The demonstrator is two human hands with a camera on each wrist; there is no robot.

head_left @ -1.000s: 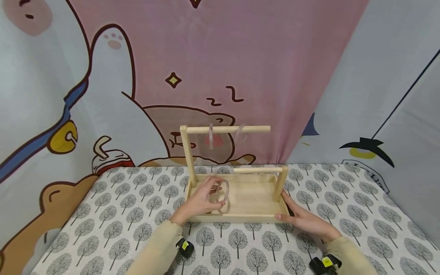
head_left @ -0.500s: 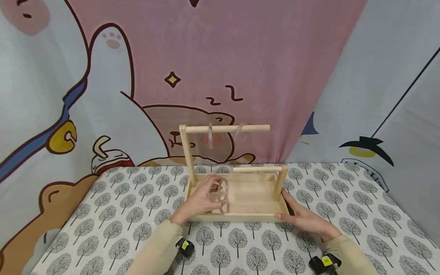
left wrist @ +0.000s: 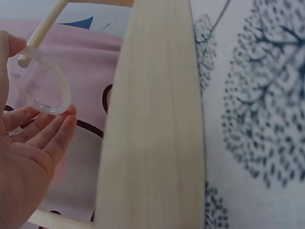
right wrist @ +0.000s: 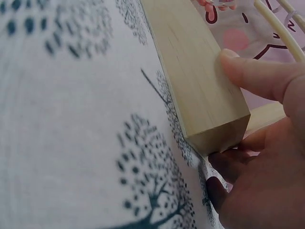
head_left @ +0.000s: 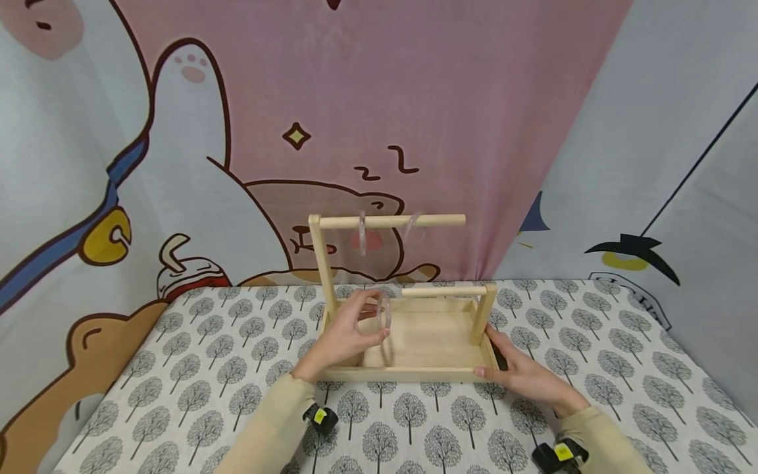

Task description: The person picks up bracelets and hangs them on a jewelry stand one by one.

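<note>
My left hand [head_left: 346,332] pinches a clear, whitish bangle [left wrist: 66,88] between thumb and fingertips, holding it upright above the left part of a wooden bangle stand's tray [head_left: 414,376]. In the head view the bangle is just left of the free end of the stand's lower bar [head_left: 444,291]; in the left wrist view the bar's end overlaps the ring. My right hand [head_left: 527,378] grips the tray's front right corner, thumb on the front wall and fingers around the end. Two similar bangles, a left one [head_left: 363,243] and a right one [head_left: 410,227], hang on the upper bar [head_left: 444,220].
The upper bar rises on a tall left post [head_left: 324,270], the lower one on a short right post [head_left: 483,316]. A tree-print cloth [head_left: 249,368] covers the table. Behind it hangs a cartoon-print curtain [head_left: 474,118].
My left hand has lifted the bangle slightly, up and away from the tray floor towards the lower bar's end. My right hand stays on the tray corner.
</note>
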